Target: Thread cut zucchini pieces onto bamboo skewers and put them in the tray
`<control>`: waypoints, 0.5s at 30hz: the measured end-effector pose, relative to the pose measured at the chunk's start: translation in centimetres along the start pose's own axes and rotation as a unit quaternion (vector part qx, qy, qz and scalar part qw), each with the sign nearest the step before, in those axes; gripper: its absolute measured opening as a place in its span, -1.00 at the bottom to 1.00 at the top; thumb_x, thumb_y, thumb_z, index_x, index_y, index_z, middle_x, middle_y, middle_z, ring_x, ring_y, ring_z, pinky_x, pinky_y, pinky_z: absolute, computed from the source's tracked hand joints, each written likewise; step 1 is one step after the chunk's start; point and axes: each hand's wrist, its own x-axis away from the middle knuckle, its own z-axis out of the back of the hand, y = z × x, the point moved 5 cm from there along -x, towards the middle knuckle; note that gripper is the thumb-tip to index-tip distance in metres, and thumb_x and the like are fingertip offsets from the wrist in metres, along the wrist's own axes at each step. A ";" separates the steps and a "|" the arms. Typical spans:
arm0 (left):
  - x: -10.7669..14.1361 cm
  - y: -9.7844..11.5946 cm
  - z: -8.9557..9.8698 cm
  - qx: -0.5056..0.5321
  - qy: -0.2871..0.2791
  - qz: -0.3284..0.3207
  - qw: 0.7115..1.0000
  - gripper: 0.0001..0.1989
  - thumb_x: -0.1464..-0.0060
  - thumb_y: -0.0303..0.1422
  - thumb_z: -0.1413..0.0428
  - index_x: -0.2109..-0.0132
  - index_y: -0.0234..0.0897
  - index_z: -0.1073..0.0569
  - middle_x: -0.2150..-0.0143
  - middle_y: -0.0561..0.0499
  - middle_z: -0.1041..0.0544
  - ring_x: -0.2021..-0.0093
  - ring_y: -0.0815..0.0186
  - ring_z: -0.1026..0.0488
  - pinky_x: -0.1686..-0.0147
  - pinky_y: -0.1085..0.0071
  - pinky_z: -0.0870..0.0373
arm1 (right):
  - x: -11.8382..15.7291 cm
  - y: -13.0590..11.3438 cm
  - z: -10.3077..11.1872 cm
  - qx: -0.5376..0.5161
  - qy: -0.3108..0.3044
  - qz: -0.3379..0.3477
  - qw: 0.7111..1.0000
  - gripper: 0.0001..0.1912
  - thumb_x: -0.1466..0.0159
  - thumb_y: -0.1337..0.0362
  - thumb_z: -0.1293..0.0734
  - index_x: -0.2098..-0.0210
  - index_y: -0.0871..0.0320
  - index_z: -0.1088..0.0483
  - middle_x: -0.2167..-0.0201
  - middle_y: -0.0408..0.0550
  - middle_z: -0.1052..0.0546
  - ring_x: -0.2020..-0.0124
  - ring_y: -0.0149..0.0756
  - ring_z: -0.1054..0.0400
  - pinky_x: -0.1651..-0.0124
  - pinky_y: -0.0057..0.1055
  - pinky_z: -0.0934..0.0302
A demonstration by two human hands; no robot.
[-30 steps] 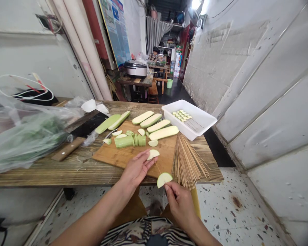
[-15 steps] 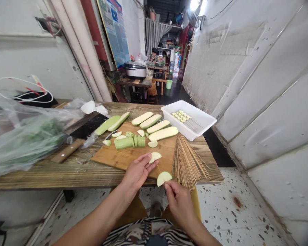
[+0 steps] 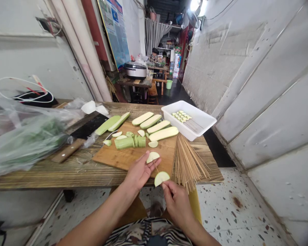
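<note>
1. So the left hand (image 3: pixel 140 171) has a half-moon zucchini slice (image 3: pixel 152 156) held between thumb and fingers, palm turned partly up, right over the near edge of the chopping board (image 3: pixel 110 159)
2. Right hand (image 3: pixel 177 198) is in a pinch, thumb and index on a bamboo skewer (image 3: pixel 156 166) just under a second slice (image 3: pixel 161 178) that's already threaded on it, other fingers curled in
3. That skewer slants up and left from the second slice to the one in the left hand; can't tell if the tip has actually gone in, fingers are in the way
4. On the board there's a partly sliced zucchini chunk (image 3: pixel 124 142) lying cut side down, a few loose slices around it, and one loose half-moon (image 3: pixel 153 144) just beyond the left fingertips
5. Long zucchini halves (image 3: pixel 163 133) sit at the far side of the board, pale cut faces up, and two more pieces (image 3: pixel 107 125) lie further left
6. Big fan of bare skewers (image 3: pixel 186 160) right of the board, poking out past the near edge of the wooden table (image 3: pixel 92 177)
7. Behind those is a white plastic tub (image 3: pixel 206 120) with loaded skewers (image 3: pixel 181 116) lying flat inside
8. Over on the left: a wooden handle (image 3: pixel 68 150) and a clear plastic bag (image 3: pixel 41 136) with something leafy and green in it
</note>
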 end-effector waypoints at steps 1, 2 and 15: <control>0.0 0.0 0.0 -0.004 -0.001 -0.010 1.000 -0.88 -0.10 -0.51 -0.03 0.36 -0.41 -0.44 0.37 -0.09 -0.55 0.32 0.31 -0.51 0.12 0.21 -0.48 | 0.0 0.0 0.0 0.000 0.001 -0.001 1.000 -0.71 -0.32 0.29 -0.11 0.44 0.19 -0.36 0.60 -0.17 -0.35 0.58 -0.41 -0.20 0.49 -0.55 0.01; -0.1 0.1 0.1 -0.008 -0.003 -0.021 1.000 -0.88 -0.09 -0.52 -0.04 0.37 -0.41 -0.45 0.38 -0.07 -0.54 0.33 0.32 -0.51 0.12 0.22 -0.48 | 0.0 0.1 0.0 -0.001 0.002 -0.002 1.000 -0.71 -0.32 0.29 -0.11 0.44 0.19 -0.36 0.60 -0.17 -0.35 0.57 -0.41 -0.20 0.49 -0.55 0.00; -0.1 -0.2 0.1 -0.032 -0.014 -0.072 0.997 -0.88 -0.07 -0.55 -0.05 0.37 -0.46 -0.47 0.35 -0.09 -0.53 0.34 0.37 -0.50 0.16 0.28 -0.52 | -0.2 0.2 0.0 0.011 0.024 -0.006 1.000 -0.71 -0.30 0.30 -0.12 0.49 0.19 -0.34 0.63 -0.18 -0.34 0.61 -0.42 -0.18 0.52 -0.55 0.03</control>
